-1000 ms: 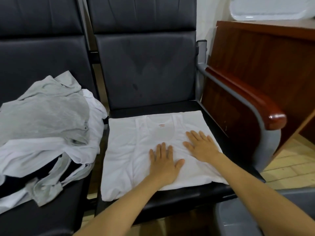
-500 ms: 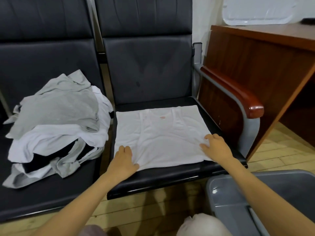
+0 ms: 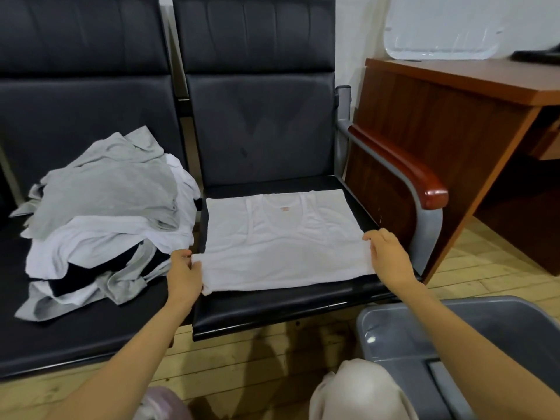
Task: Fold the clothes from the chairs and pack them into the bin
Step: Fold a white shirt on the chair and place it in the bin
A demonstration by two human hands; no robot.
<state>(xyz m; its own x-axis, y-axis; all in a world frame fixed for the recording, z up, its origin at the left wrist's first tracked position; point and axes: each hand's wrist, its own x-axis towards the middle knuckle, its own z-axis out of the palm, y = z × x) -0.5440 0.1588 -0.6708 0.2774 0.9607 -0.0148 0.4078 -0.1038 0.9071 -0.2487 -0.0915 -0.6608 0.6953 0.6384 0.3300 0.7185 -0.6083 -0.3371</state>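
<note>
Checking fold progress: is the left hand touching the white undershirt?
Touching. The head view shows the left hand pinching the near-left corner of the white sleeveless undershirt.

Only one view exists: a wide-angle camera worn on the person's head. It faces forward and down, close above the right chair (image 3: 272,310), with the white vest (image 3: 281,237) near the middle of the frame. The left hand (image 3: 183,275) and right hand (image 3: 389,257) reach in from the bottom edge. The bin (image 3: 394,328) sits at the lower right corner, the desk (image 3: 454,77) at the upper right.
</note>
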